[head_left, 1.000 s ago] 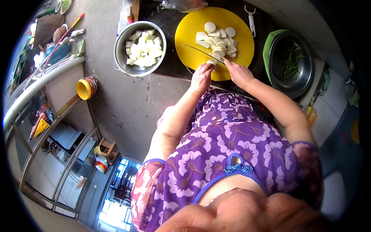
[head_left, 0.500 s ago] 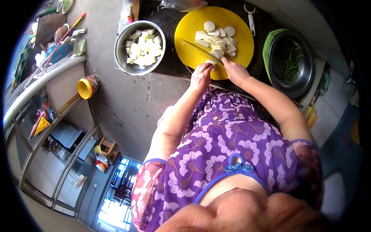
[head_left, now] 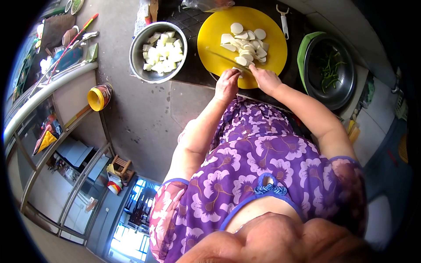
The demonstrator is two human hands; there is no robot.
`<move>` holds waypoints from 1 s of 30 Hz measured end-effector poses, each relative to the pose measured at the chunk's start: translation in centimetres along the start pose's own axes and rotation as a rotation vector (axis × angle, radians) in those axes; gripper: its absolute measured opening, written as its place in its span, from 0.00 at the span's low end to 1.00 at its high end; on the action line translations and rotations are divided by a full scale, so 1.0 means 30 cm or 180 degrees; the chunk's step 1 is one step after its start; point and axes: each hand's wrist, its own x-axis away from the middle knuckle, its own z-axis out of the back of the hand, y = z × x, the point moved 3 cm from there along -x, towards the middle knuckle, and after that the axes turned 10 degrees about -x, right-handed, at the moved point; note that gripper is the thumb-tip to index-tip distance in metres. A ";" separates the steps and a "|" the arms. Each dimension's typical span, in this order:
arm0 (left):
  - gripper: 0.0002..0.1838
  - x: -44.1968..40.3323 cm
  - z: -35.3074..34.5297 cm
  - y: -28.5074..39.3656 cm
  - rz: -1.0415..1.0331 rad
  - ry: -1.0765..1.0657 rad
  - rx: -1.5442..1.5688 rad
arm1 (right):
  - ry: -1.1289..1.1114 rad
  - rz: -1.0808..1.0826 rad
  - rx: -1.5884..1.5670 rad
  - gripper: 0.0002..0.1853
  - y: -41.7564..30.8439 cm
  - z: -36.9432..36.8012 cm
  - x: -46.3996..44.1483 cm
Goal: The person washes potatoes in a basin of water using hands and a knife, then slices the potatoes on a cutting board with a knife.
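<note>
My right hand (head_left: 265,80) is closed on the handle of a knife (head_left: 222,57), whose blade points up and left over a round yellow cutting board (head_left: 212,33). The blade shows as a thin, slightly blurred line. Beside it, my left hand (head_left: 226,85) has its fingers bent together on a small white vegetable piece (head_left: 239,71) at the board's near edge. Those fingers mostly cover the piece. Just beyond the knife lies a pile of thin white vegetable slices (head_left: 249,46), some round and some cut across.
Left of the board stands a metal bowl (head_left: 134,55) of white vegetable chunks (head_left: 163,53). To the right, a peeler (head_left: 284,24) lies near a dark bowl (head_left: 346,87) holding green strips (head_left: 330,72). A yellow bucket (head_left: 99,98) is on the floor at left.
The knife blade has turned and now shows thinner, nearly edge-on. My right hand has shifted slightly left; my left hand stays at the vegetable piece.
</note>
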 end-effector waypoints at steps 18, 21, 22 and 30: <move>0.08 0.003 0.002 0.004 0.0071 0.0172 -0.0064 | -0.0016 0.0207 0.0024 0.22 -0.008 0.015 -0.020; 0.09 0.010 0.000 -0.004 0.0100 0.0232 0.0009 | 0.0072 0.0232 -0.0152 0.21 -0.017 0.064 0.025; 0.11 0.014 -0.002 -0.004 0.0136 0.0134 -0.0017 | 0.0022 0.0276 -0.0155 0.19 -0.040 0.098 0.050; 0.09 0.018 -0.004 -0.002 0.0109 0.0319 -0.0058 | -0.0324 0.0157 0.0062 0.23 -0.033 0.056 0.051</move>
